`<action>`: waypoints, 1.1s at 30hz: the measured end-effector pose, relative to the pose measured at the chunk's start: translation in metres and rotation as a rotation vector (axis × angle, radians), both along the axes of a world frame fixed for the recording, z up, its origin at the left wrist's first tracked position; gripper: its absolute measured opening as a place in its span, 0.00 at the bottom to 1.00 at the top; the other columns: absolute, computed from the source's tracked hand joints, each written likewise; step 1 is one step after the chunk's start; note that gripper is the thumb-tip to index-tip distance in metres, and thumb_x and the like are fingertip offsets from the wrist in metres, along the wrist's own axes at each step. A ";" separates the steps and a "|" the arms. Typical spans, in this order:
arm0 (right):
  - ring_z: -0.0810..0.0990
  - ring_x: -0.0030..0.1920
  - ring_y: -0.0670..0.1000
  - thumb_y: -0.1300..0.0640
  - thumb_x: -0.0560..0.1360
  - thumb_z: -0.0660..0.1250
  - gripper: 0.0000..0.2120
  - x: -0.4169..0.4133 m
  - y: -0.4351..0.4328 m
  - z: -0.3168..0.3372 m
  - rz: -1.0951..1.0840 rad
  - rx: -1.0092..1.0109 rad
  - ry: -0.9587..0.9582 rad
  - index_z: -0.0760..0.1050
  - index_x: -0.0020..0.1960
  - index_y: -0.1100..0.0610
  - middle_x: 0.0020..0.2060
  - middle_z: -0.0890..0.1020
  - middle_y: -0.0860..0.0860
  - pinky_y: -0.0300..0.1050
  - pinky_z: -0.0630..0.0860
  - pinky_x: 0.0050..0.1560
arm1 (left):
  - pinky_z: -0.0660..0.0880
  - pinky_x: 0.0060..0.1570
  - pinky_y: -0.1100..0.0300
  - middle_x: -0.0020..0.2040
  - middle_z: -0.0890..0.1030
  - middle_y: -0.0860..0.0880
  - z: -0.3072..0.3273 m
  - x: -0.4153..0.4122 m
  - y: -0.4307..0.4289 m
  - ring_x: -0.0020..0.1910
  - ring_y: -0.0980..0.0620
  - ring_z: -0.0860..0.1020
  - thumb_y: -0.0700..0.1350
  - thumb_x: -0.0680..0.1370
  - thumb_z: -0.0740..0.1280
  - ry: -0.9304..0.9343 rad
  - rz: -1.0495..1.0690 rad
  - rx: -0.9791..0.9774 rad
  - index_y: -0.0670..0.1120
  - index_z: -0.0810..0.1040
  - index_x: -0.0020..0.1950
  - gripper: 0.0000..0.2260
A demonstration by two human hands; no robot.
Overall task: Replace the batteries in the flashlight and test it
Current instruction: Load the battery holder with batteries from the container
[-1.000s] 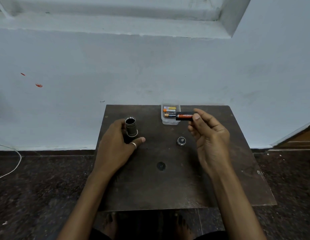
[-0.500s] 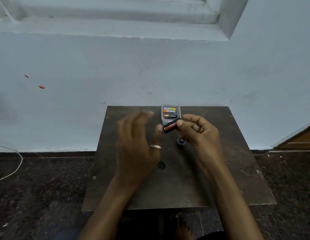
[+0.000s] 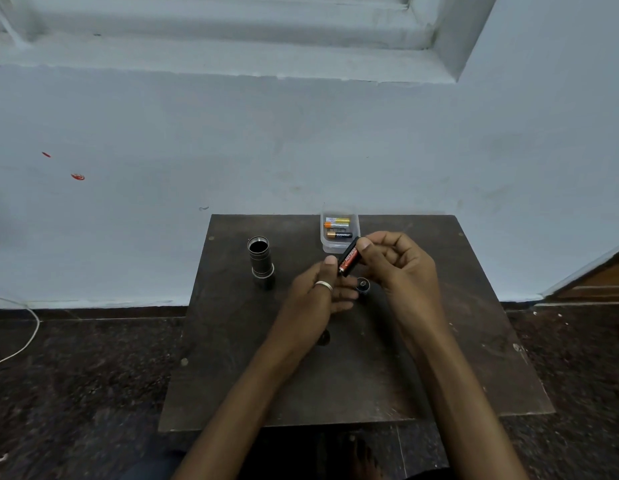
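Note:
The flashlight body [image 3: 261, 262] stands upright on the dark table [image 3: 457, 341], its open end facing up, with nobody touching it. A black and red battery [image 3: 349, 258] is held tilted above the table's middle. My right hand [image 3: 398, 268] pinches its upper end, and my left hand [image 3: 318, 292], with a ring on one finger, touches its lower end with the thumb. The flashlight's round end cap [image 3: 363, 285] lies on the table just below the battery, partly hidden by my fingers.
A small clear plastic box [image 3: 339, 245] at the table's far edge holds two or three more batteries [image 3: 337, 228]. A dark round spot [image 3: 324, 337] shows on the tabletop near my left wrist. A pale wall rises behind. A white cable [image 3: 20, 344] lies on the dark floor at left.
My left hand let go of the flashlight body and swung right to meet the battery. My right hand brought the battery down and tilted it. The flashlight stays standing alone.

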State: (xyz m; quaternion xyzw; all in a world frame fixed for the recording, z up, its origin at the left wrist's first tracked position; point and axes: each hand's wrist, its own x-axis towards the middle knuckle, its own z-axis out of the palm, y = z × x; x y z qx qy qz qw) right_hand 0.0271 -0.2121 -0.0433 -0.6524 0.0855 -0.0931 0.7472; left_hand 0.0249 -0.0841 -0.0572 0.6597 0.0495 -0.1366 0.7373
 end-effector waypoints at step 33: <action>0.78 0.54 0.48 0.51 0.75 0.69 0.21 -0.012 0.012 -0.019 0.085 -1.182 -0.339 0.71 0.67 0.53 0.57 0.80 0.48 0.46 0.79 0.48 | 0.82 0.45 0.57 0.43 0.83 0.38 -0.001 0.004 0.027 0.45 0.47 0.83 0.44 0.81 0.66 0.042 0.069 -0.137 0.41 0.85 0.43 0.12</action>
